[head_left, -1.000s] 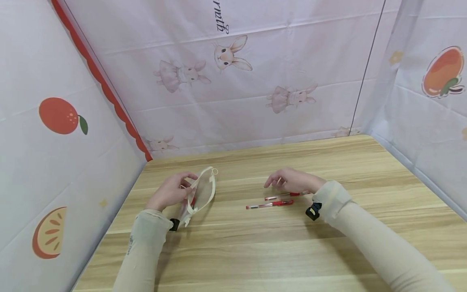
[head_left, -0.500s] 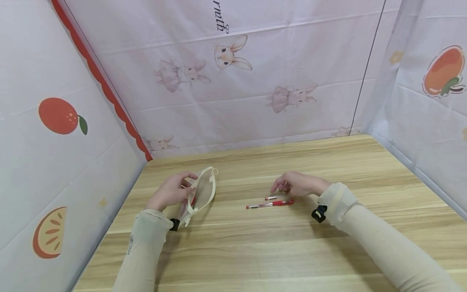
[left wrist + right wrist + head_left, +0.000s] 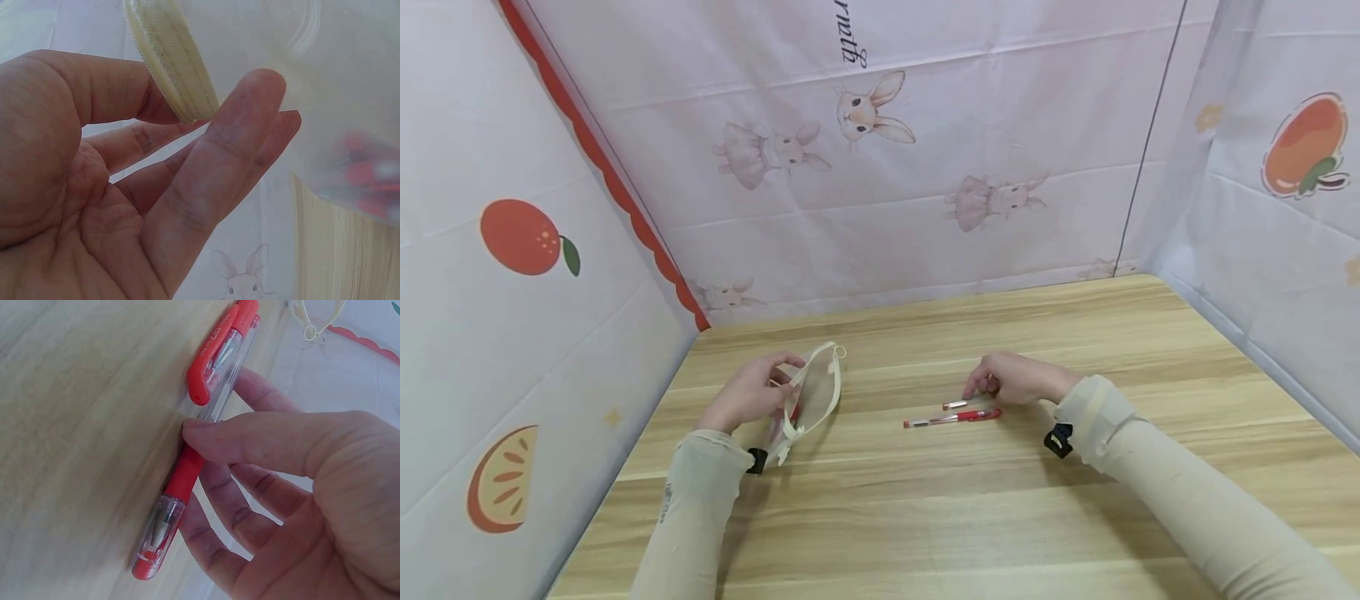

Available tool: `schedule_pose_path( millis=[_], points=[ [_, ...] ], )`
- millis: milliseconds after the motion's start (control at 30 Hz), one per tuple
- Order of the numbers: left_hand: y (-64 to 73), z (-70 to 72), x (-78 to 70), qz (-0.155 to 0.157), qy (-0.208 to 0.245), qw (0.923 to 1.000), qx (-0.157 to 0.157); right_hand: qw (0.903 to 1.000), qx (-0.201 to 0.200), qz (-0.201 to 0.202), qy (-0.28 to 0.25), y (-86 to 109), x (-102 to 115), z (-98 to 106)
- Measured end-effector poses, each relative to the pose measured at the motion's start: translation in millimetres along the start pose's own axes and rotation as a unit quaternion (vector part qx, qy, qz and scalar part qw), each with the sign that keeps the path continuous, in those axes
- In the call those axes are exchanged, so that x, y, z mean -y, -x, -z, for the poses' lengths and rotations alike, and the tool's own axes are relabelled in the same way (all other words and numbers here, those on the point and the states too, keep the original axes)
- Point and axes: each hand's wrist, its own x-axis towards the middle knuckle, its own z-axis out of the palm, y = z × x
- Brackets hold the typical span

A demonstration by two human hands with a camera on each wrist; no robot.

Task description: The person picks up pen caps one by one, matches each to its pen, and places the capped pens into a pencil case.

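Observation:
My left hand (image 3: 748, 393) pinches the cream zip edge of a see-through mesh pouch (image 3: 822, 392), holding its mouth apart. Through the mesh in the left wrist view, blurred red items (image 3: 369, 169) show inside. On the right, my right hand (image 3: 1011, 379) is low over the table, thumb and fingers pinching a clear-barrelled red gel pen (image 3: 183, 478) around its middle. Only one end of that pen shows in the head view; the hand hides the rest. A second red pen (image 3: 962, 417) lies on the table just in front of it.
The wood-grain table (image 3: 887, 517) meets white printed cloth walls on the left, back and right. A ring-shaped zip pull (image 3: 840, 352) hangs at the pouch's far end. Table surface lies between the pouch and the pens.
My right hand has moved slightly right and down onto the farther pen, its fingers closing round it. The left hand and pouch stay put; the head view shifts slightly.

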Motion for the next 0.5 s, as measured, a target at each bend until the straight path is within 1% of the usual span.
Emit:
schedule_pose_path(
  millis=[167,333,500],
  points=[
    [0.2,0.4,0.5,-0.002,-0.001,1.0,0.002,1.0,0.001,0.001,0.003,-1.1,-0.6,0.1],
    [-0.4,0.5,1.0,0.003,-0.001,1.0,0.0,0.9996,0.0,0.002,0.028,0.4,-0.2,3.6],
    [-0.1,0.8,1.6,0.003,-0.004,1.0,-0.001,0.9989,-0.009,-0.017,0.043,2.0,0.7,7.1]
  ],
)
